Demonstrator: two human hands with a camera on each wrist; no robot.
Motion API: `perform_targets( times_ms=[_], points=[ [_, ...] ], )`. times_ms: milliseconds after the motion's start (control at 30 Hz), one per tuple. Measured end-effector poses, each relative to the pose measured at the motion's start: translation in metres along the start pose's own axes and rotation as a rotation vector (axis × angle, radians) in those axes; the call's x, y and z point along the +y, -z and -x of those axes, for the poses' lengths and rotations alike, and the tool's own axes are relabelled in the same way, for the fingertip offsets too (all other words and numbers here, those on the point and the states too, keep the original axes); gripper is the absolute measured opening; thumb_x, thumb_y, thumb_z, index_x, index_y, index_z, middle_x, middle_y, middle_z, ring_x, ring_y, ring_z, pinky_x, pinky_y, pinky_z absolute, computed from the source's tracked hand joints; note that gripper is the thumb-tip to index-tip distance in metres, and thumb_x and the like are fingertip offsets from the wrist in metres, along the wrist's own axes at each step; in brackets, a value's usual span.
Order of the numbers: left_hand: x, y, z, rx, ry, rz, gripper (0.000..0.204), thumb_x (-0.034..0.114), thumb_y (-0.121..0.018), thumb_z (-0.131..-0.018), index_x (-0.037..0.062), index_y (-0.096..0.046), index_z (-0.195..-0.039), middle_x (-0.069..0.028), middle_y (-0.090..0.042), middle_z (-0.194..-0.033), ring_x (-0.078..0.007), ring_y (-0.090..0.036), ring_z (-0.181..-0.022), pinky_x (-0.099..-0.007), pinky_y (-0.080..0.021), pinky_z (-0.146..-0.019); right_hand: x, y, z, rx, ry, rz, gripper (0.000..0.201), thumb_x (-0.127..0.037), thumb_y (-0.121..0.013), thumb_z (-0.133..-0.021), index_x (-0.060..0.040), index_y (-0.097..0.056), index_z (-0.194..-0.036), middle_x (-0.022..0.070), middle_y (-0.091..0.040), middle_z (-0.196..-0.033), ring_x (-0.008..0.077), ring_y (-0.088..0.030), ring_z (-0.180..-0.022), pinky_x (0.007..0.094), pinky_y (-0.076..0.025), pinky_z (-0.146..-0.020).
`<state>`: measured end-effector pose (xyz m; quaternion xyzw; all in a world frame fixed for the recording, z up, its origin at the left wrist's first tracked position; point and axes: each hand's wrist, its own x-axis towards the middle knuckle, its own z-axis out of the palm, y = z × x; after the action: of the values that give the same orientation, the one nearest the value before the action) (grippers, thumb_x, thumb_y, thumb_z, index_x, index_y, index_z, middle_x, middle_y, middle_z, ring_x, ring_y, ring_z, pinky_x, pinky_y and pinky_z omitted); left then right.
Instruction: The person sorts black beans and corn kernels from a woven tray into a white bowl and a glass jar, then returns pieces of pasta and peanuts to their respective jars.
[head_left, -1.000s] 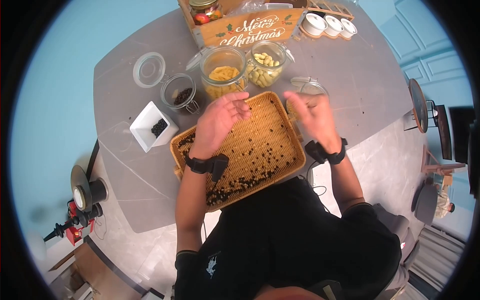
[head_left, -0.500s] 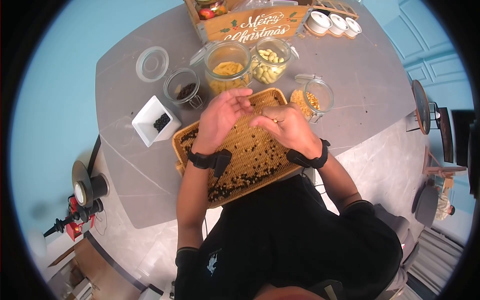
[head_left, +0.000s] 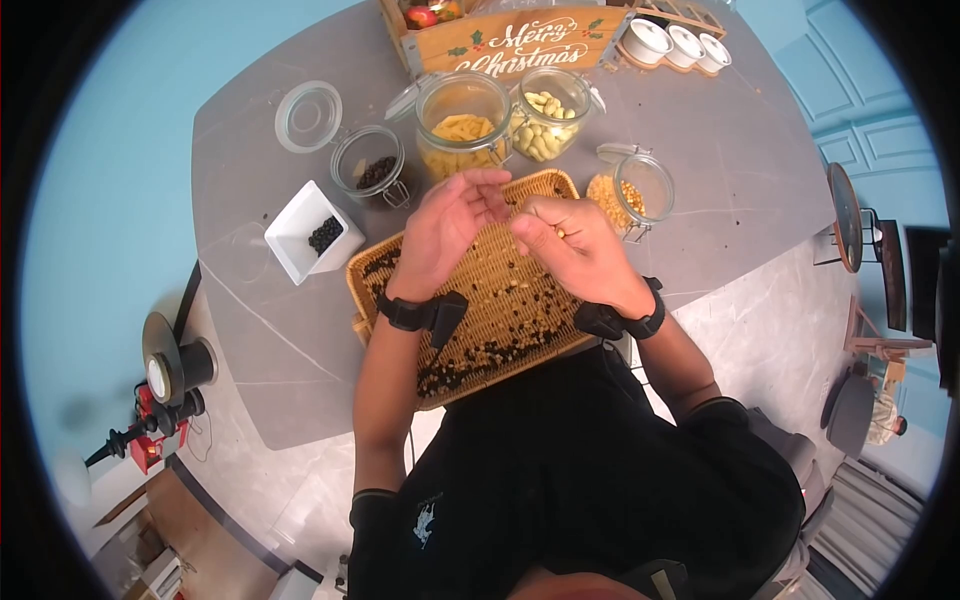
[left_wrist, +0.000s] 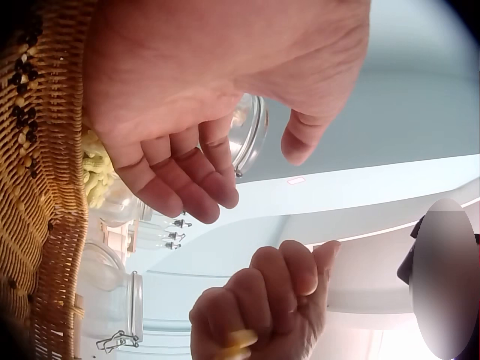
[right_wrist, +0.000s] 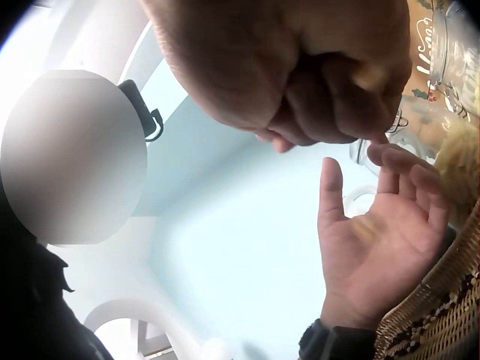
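Over the wicker tray point(head_left: 553, 180), my right hand point(head_left: 580, 250) is curled like a fist around yellow corn kernels. One blurred kernel point(right_wrist: 367, 77) shows at its curled fingers in the right wrist view, and others point(left_wrist: 238, 343) below the fist in the left wrist view. Facing it, my left hand point(head_left: 445, 238) holds nothing, palm turned inward, fingers slightly bent and thumb apart. A blurred yellow speck point(right_wrist: 365, 229) overlaps the left palm in the right wrist view. Black beans point(head_left: 450, 375) and pale kernels lie scattered in the tray, thickest along its near side.
Behind the tray stand glass jars of yellow pasta-like pieces point(head_left: 462, 130), peanuts point(head_left: 545, 135), dark beans point(head_left: 376, 172) and corn point(head_left: 630, 200). A white square bowl point(head_left: 292, 255) with black beans sits left. Farther back are a Merry Christmas crate point(head_left: 520, 48) and white lidded pots point(head_left: 648, 42).
My right hand came from beside the corn jar to over the tray, close to the left hand, fingers curled. The left hand stayed nearly in place.
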<state>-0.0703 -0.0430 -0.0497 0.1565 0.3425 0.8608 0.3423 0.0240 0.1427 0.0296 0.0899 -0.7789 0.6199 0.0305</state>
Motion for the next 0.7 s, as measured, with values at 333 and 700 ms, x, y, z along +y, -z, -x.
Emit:
perform_targets(
  times_ms=[333, 700],
  points=[
    [0.000, -0.002, 0.000, 0.018, -0.002, 0.009, 0.055, 0.039, -0.049, -0.113, -0.0095, -0.064, -0.136, -0.0095, -0.069, -0.107, -0.0217, -0.066, -0.105, -0.0396, -0.050, -0.100, 0.000, 0.001, 0.001, 0.050, -0.009, -0.048, 0.044, -0.034, -0.059, -0.114, -0.0007, -0.067, -0.086, 0.0028, -0.062, -0.067, 0.0098, -0.057, -0.061, 0.0293, -0.047, -0.058],
    [-0.003, 0.003, -0.001, 0.006, -0.004, 0.013, 0.055, 0.039, -0.051, -0.113, -0.0100, -0.064, -0.136, -0.0096, -0.069, -0.107, -0.0219, -0.066, -0.105, -0.0391, -0.051, -0.100, -0.004, 0.002, 0.002, 0.049, -0.082, -0.235, 0.061, -0.052, -0.048, -0.116, -0.0030, -0.067, -0.086, -0.0006, -0.062, -0.075, 0.0063, -0.056, -0.066, 0.0252, -0.046, -0.061]
  ],
)
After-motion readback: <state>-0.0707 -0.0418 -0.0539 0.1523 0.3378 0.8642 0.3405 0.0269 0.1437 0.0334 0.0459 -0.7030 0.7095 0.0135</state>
